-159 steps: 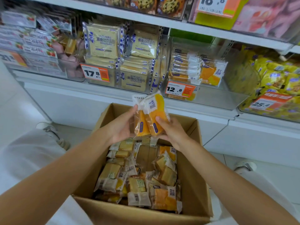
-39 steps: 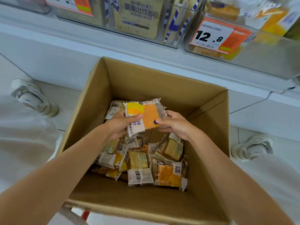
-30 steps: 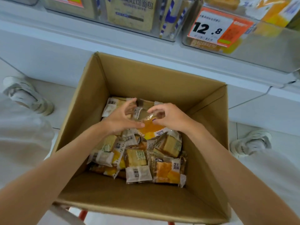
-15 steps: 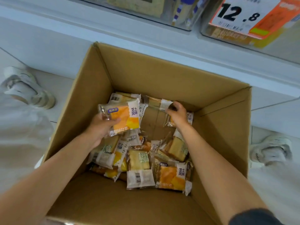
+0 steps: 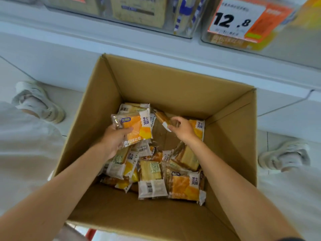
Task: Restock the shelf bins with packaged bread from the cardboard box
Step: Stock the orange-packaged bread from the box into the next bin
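The left forearm (image 5: 66,181) and right forearm (image 5: 231,174), both bare, reach forward and down, converging; the left hand (image 5: 115,140) grips an orange packet (image 5: 137,126), thumb laid across its face and fingers curled behind it, the packet standing out beyond the fingertips. The right hand (image 5: 182,129), near the left but apart from it, shows its back; its thumb and forefinger pinch the white end of a second packet (image 5: 162,119), which angles away beyond the fingertips.

Plain brown cardboard box (image 5: 173,84); orange, yellow and white bread packets (image 5: 184,186) with purple lettering; orange-and-white price tag (image 5: 243,20) with black numerals; white shoes (image 5: 37,101).
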`<control>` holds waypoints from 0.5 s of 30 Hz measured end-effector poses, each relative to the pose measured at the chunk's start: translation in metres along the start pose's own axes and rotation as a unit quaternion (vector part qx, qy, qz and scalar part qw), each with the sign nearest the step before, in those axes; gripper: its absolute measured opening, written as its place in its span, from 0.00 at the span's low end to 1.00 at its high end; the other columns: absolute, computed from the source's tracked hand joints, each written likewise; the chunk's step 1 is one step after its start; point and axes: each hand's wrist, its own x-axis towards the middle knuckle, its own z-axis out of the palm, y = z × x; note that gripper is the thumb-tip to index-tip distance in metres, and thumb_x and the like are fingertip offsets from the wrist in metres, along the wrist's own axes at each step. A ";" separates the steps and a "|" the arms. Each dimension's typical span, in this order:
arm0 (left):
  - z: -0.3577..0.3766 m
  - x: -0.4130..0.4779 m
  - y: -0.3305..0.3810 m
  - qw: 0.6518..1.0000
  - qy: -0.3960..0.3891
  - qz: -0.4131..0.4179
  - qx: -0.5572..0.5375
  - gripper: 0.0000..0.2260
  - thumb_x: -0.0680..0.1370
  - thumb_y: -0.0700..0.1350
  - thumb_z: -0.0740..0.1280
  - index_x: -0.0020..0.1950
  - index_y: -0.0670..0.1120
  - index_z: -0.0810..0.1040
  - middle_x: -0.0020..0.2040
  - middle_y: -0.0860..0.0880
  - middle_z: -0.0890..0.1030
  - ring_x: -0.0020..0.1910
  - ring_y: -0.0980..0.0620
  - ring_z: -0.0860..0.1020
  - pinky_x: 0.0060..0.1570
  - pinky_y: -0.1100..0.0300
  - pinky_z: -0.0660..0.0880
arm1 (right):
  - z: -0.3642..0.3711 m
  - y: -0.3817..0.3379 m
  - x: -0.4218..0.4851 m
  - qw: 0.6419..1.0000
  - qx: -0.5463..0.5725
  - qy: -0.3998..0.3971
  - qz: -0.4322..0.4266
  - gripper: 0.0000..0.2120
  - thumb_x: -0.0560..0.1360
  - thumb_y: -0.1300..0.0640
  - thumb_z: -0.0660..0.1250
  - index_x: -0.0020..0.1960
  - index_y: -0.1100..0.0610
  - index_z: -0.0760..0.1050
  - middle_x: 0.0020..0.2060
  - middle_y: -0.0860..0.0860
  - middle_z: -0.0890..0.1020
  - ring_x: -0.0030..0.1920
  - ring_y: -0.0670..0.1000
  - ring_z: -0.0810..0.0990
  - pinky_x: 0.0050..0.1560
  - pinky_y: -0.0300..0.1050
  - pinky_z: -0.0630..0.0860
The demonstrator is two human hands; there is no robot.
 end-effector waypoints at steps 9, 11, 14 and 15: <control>-0.002 0.015 -0.006 1.000 0.012 0.004 0.028 0.08 0.79 0.41 0.68 0.55 0.51 0.74 0.51 0.49 0.83 0.39 0.56 0.79 0.55 0.46 0.76 | 0.038 0.029 0.044 0.976 -0.204 0.046 -0.056 0.20 0.79 0.57 0.63 0.71 0.50 0.70 0.53 0.56 0.83 0.49 0.59 0.81 0.39 0.46 0.74; -0.004 0.019 -0.008 0.999 0.013 -0.004 0.032 0.08 0.79 0.42 0.69 0.57 0.50 0.75 0.54 0.46 0.84 0.42 0.53 0.81 0.50 0.48 0.78 | 0.027 0.024 0.033 0.985 -0.156 0.067 -0.040 0.19 0.80 0.56 0.61 0.71 0.53 0.71 0.44 0.55 0.84 0.37 0.55 0.81 0.32 0.44 0.70; -0.005 0.018 -0.008 0.999 0.005 -0.033 0.013 0.10 0.78 0.45 0.69 0.60 0.50 0.77 0.54 0.45 0.85 0.54 0.44 0.82 0.61 0.43 0.75 | 0.009 0.010 -0.006 0.991 -0.061 0.080 -0.083 0.19 0.80 0.56 0.61 0.70 0.54 0.73 0.38 0.53 0.83 0.30 0.50 0.78 0.30 0.44 0.71; -0.003 0.015 -0.006 0.999 -0.015 -0.043 -0.004 0.12 0.79 0.48 0.69 0.61 0.50 0.76 0.55 0.45 0.84 0.56 0.44 0.82 0.63 0.42 0.74 | 0.006 0.002 -0.024 0.988 -0.057 0.073 -0.123 0.19 0.80 0.57 0.62 0.70 0.54 0.73 0.39 0.51 0.84 0.30 0.46 0.78 0.30 0.43 0.72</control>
